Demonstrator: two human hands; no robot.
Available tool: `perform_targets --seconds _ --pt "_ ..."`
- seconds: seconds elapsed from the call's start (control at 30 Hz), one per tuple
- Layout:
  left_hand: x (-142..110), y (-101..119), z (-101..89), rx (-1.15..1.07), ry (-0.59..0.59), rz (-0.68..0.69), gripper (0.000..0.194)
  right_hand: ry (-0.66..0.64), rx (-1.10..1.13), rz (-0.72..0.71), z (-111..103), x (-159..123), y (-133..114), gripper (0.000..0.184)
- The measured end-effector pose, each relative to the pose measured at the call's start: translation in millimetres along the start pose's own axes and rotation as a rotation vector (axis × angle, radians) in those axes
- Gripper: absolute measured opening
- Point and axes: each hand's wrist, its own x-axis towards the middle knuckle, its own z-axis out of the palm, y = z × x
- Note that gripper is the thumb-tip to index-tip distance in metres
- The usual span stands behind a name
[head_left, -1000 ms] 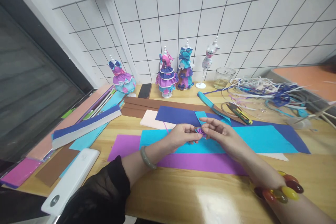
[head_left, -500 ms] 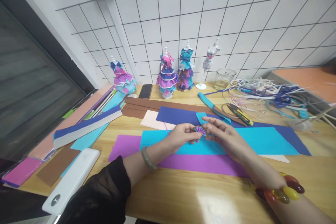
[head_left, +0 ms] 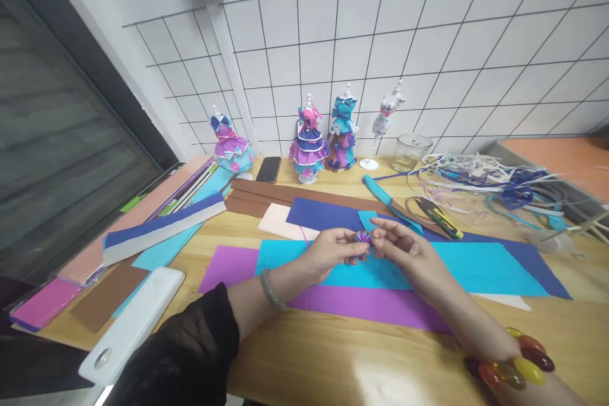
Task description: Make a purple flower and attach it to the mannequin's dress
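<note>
A small pleated purple rosette (head_left: 363,238) with a darker edge is pinched between the thumb and fingers of my left hand (head_left: 332,252). My right hand (head_left: 404,252) closes thumb and forefinger at the rosette's right edge, its other fingers loosely curled. Both hands are above a long turquoise paper strip (head_left: 466,265). Under that strip lie a purple strip (head_left: 366,307) and a dark blue sheet (head_left: 328,214). A small turquoise piece (head_left: 367,220) shows just behind my fingers.
Miniature dress forms in ruffled paper dresses (head_left: 309,146) stand along the wall beside a bare form (head_left: 386,115), a phone (head_left: 269,169) and a glass (head_left: 413,151). A utility knife (head_left: 440,219) and tangled ribbons (head_left: 480,181) lie right. A white device (head_left: 136,323) sits left.
The view has shifted slightly, so the scene sits a little lower and further right. Both hands keep nearly the same hold on the rosette.
</note>
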Motion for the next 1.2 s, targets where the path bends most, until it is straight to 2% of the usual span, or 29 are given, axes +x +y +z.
perform_targets --seconds 0.17,0.3,0.37,0.5,0.63,0.83,1.07,1.2 --pt "0.5 -0.9 1.4 0.047 -0.002 0.030 0.040 0.004 -0.017 -0.023 0.8 0.7 1.1 0.045" --pt "1.0 1.0 1.3 0.057 0.029 0.002 0.060 0.025 -0.023 -0.027 0.4 1.1 1.7 0.047" --pt "1.2 1.5 0.5 0.059 0.030 0.000 0.063 0.017 -0.026 -0.034 -0.2 1.2 1.9 0.047" --pt "1.7 0.8 -1.7 0.028 -0.029 0.020 0.054 -0.014 -0.032 -0.038 -0.4 1.0 1.7 0.046" --pt "1.4 2.2 -3.3 0.089 -0.052 0.073 0.049 -0.038 -0.016 -0.020 0.0 0.5 2.2 0.045" --pt "-1.0 9.5 -1.7 0.231 -0.123 0.114 0.044 0.011 -0.029 -0.009 -2.7 1.4 2.2 0.044" --pt "3.0 7.0 -5.8 0.237 0.035 0.097 0.037 -0.016 -0.008 0.008 -0.5 -0.4 -1.3 0.046" --pt "7.3 2.4 -10.8 0.135 0.054 0.058 0.034 0.018 0.075 0.067 -0.6 0.5 -0.4 0.047"
